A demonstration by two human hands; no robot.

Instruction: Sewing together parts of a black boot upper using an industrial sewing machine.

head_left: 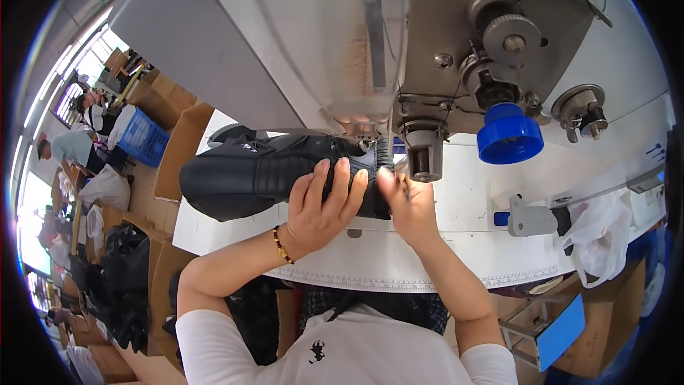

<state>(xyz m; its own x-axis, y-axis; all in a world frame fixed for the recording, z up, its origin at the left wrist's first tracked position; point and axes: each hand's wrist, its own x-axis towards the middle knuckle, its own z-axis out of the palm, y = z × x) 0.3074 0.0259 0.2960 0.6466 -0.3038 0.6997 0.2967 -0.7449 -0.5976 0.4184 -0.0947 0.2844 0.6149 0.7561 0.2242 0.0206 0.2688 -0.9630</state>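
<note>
A black, padded, leather-like piece (221, 182) lies sideways under the sewing machine head, its rounded end to the left. Its shape resembles a boxing glove, though I cannot be sure of the kind. Four-finger contact comes from my left hand (320, 207), closed over the piece's near side, the thumb hidden. Close to the needle area, my right hand (410, 207) pinches the right end, beside a gathered dark band (385, 151). Its fingertips are partly hidden. The presser foot region (367, 139) sits just above the piece, mostly covered by the machine head (320, 43).
A white table (456, 242) with a ruler strip along its curved front edge carries the machine. A blue knob (509, 135) and metal thread guides hang right of the needle. A plastic bag (605, 232) lies at right. Cardboard boxes (185, 150) and people (71, 146) are at left.
</note>
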